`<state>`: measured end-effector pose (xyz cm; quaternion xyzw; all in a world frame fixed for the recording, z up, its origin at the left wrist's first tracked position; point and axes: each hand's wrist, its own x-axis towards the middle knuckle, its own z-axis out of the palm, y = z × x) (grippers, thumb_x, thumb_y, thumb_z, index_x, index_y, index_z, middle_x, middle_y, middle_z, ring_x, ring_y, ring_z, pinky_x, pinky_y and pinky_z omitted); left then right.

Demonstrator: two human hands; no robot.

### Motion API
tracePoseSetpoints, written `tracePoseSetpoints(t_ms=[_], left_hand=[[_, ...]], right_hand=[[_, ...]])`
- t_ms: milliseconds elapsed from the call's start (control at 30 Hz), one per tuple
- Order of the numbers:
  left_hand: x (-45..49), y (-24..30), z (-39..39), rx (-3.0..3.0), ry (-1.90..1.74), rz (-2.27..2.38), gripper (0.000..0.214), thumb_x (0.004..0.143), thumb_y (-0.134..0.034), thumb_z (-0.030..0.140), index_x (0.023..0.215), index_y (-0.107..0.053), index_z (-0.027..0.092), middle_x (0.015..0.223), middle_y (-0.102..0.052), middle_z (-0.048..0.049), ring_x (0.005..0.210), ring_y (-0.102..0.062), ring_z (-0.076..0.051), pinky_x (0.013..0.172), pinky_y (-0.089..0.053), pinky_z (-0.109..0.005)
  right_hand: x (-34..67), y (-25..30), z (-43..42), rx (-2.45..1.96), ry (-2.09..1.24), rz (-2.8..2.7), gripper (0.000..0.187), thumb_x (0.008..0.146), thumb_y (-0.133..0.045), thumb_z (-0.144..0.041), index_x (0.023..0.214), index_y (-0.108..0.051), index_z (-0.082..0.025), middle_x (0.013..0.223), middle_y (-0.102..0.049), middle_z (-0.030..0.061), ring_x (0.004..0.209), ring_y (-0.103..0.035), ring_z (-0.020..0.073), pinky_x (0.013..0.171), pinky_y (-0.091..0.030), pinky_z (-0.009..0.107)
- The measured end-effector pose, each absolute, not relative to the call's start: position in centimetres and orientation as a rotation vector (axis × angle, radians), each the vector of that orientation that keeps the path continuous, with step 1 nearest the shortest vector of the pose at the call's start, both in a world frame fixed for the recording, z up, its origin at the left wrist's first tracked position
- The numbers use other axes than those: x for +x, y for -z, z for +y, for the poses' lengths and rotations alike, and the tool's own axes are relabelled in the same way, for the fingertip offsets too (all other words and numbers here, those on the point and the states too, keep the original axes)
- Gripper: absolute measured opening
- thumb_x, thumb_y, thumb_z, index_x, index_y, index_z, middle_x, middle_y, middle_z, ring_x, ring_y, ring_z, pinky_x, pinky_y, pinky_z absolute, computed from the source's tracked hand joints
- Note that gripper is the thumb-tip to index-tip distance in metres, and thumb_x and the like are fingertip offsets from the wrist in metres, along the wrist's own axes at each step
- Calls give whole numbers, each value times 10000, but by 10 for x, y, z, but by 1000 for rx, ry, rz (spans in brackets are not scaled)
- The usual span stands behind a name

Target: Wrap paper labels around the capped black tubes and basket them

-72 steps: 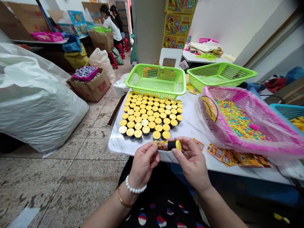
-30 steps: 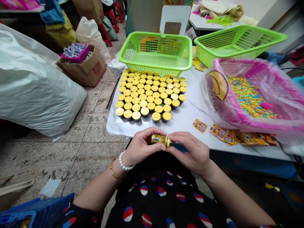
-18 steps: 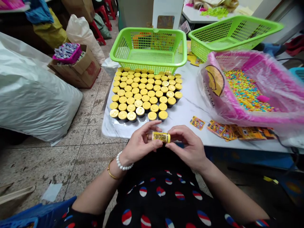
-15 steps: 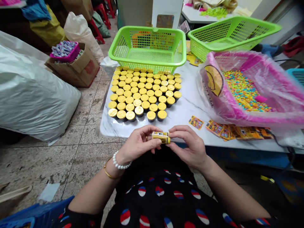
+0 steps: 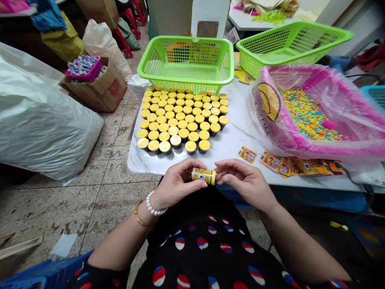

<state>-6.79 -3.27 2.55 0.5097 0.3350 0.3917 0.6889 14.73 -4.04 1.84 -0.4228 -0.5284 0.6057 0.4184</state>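
Unlike a moment earlier, the right hand point(image 5: 244, 182) has let go and hangs half curled just beside the labelled yellow tube point(image 5: 203, 176). The left hand point(image 5: 179, 181) alone pinches the tube, just over the near edge of the marble-topped table point(image 5: 237, 138).

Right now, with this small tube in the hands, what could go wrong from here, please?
The small tube is held by the left hand alone, so it might slip and drop to the floor. The standing tubes also sit close to the edge of the table, so a bump could perhaps tip some over.

Left hand closed point(image 5: 179, 180), right hand point(image 5: 245, 182) half-open
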Motion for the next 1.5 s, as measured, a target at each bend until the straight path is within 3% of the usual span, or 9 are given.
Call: tracePoseSetpoints(t_ms=[233, 400, 600, 767, 900, 1033, 1167, 1333, 1500], left_hand=[[-60, -24, -29, 1322, -914, 745, 236, 800, -746, 192, 1025, -678, 161, 928, -666, -37, 816, -627, -141, 756, -498, -262], [-60, -24, -32, 1418, -871, 896, 327, 808, -742, 237, 1118, -670, 162, 1028, -683, -75, 910, -642, -187, 823, -514, -309], [-57, -29, -40, 1242, -890, 874, 412, 739, -808, 256, 1103, -629, 180, 1044, -671, -62, 856, -666, -176, 773, -546, -293], [-55, -33, -41, 1153, -861, 917, 316, 838, -717, 355, 1066, -611, 164, 745, -644, 1, 564, -589, -113, 524, -487, -223], [-55, -37, -40, 1196, -926, 891, 286, 804, -756, 298, 1036, -665, 157, 907, -699, -39, 773, -646, -145, 718, -523, -257], [-50, -36, -39, 1210, -924, 887, 268, 799, -757, 301, 1020, -698, 161, 968, -725, -54, 875, -657, -177, 817, -516, -291], [-46, -31, -37, 1184, -892, 871, 300, 816, -740, 359, 1006, -673, 136, 856, -688, -44, 752, -632, -149, 703, -518, -267], [-49, -28, -32, 1045, -917, 839, 491, 817, -752, 350, 1217, -542, 158, 862, -668, -40, 695, -648, -138, 602, -527, -239], [-49, -25, -27, 948, -900, 839, 320, 818, -751, 365, 1002, -639, 129, 771, -658, -21, 621, -630, -111, 520, -515, -198]], right_hand=[[135, -12, -34, -1012, -1679, -1123, 196, 773, -799, -338, 820, -687, -184, 736, -724, 0, 575, -668, 124, 577, -552, 249], [136, -12, -37, -1039, -1749, -1092, 274, 854, -707, -429, 924, -656, -169, 618, -689, -5, 520, -662, 129, 526, -546, 236], [142, -16, -41, -952, -1720, -1117, 309, 806, -776, -306, 1067, -662, -185, 927, -715, 31, 674, -675, 115, 632, -580, 251], [142, -32, -48, -991, -1479, -1320, 306, 829, -752, -273, 1117, -668, -215, 910, -692, 31, 741, -669, 133, 701, -593, 277], [143, -37, -52, -1012, -1048, -1641, 340, 816, -751, -199, 1146, -695, -254, 1061, -666, 57, 872, -669, 164, 766, -587, 295], [140, -29, -53, -1014, -789, -1749, 268, 823, -742, -188, 1083, -727, -250, 946, -715, 53, 853, -687, 186, 738, -587, 308], [134, -15, -53, -1094, -1047, -1516, 222, 843, -737, -283, 1055, -716, -218, 915, -717, 51, 731, -697, 158, 659, -599, 282], [136, -14, -49, -1076, -1368, -1216, 301, 811, -772, -337, 1048, -651, -197, 852, -737, 29, 667, -713, 146, 660, -624, 276], [140, -21, -43, -995, -1534, -1195, 324, 812, -772, -332, 1088, -668, -199, 784, -711, 14, 654, -710, 140, 637, -632, 273]])
